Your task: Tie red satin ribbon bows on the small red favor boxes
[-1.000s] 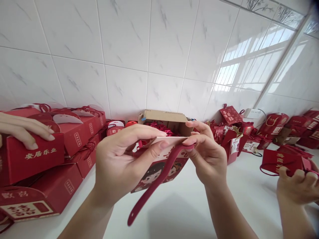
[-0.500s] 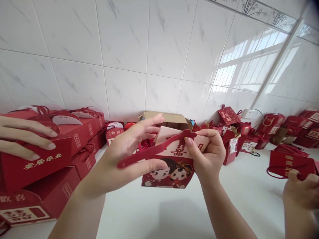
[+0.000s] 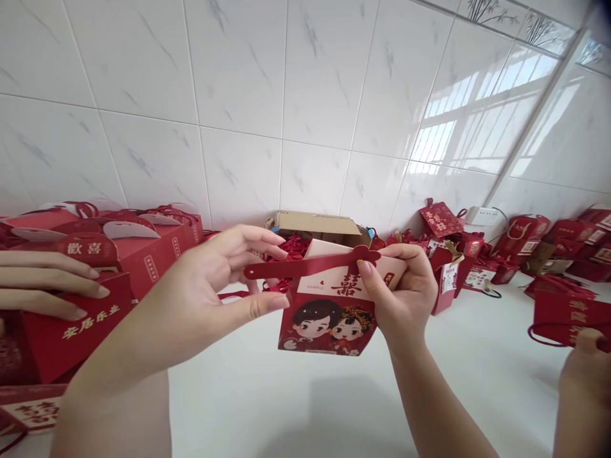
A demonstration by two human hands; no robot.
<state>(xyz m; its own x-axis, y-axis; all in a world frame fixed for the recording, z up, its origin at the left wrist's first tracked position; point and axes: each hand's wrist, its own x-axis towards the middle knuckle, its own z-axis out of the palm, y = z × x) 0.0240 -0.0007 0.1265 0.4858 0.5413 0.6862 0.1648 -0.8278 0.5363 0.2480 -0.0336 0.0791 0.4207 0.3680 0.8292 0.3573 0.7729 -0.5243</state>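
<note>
A red and white paper gift box (image 3: 329,326), printed with two cartoon figures and a red double character, hangs tilted above the table. My right hand (image 3: 405,292) grips its upper right corner, with the thumb pressed on the scalloped end of a red strap (image 3: 305,264). The strap runs left across the box top, and its rounded free end has a small hole. Near that end, my left hand (image 3: 222,280) is open, thumb and fingers spread apart around it. Whether the fingertips touch the strap is not clear.
Large red gift boxes (image 3: 143,245) are stacked at left, with another person's hand (image 3: 48,283) on one. An open cardboard box (image 3: 315,222) stands by the tiled wall. More red boxes (image 3: 520,238) line the right side, where another person's hand (image 3: 587,369) holds a red bag.
My left hand has drawn back left, and the strap's free end now lies clear of its palm. The gift box has shifted slightly right. The hand at left has moved its box slightly.
</note>
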